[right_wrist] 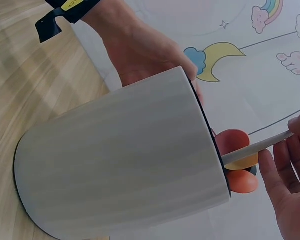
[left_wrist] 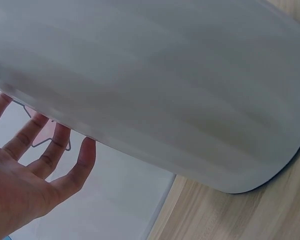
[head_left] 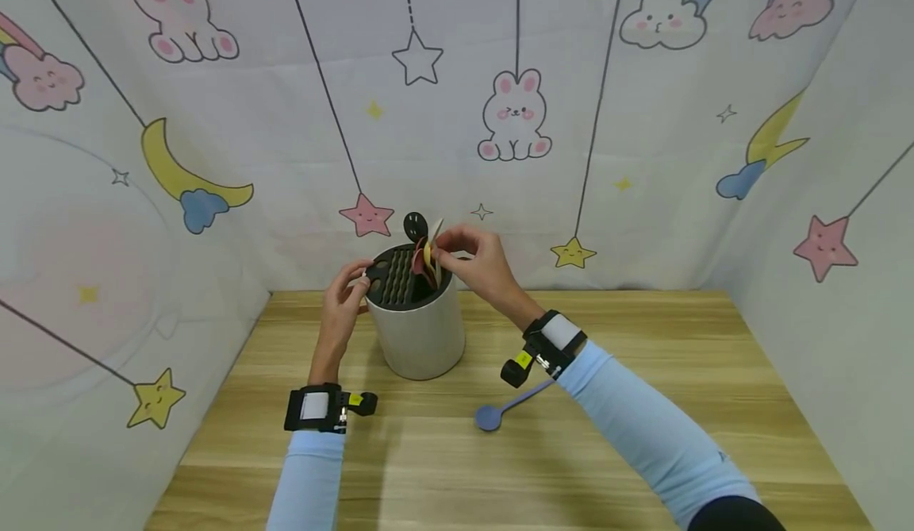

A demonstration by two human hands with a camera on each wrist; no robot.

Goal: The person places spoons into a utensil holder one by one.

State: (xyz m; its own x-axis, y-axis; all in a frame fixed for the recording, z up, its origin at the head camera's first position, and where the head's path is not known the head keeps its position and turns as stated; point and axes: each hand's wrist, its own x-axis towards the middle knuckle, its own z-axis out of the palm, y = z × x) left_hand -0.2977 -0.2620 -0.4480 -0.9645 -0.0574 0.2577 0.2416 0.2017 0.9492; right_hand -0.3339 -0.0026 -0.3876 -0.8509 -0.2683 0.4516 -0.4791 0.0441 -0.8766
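Observation:
A pale grey cylindrical utensil holder (head_left: 421, 336) with a black slotted top (head_left: 393, 281) stands upright on the table. My left hand (head_left: 341, 305) holds its left rim, fingers bent against the wall in the left wrist view. At the holder's right side, my right hand (head_left: 481, 265) pinches a slim, pale utensil (right_wrist: 260, 146) whose lower end is inside the holder; its kind cannot be told. Beside it, a red spoon (right_wrist: 232, 140), an orange spoon (right_wrist: 242, 181) and a partly hidden yellow one stick out of the top. A black spoon (head_left: 415, 226) rises behind them.
A blue-purple spoon (head_left: 489, 417) lies on the wooden table (head_left: 428, 467), its handle running under my right forearm. Behind the table hangs a white cloth (head_left: 443, 182) printed with rabbits, stars and moons, which also covers both sides.

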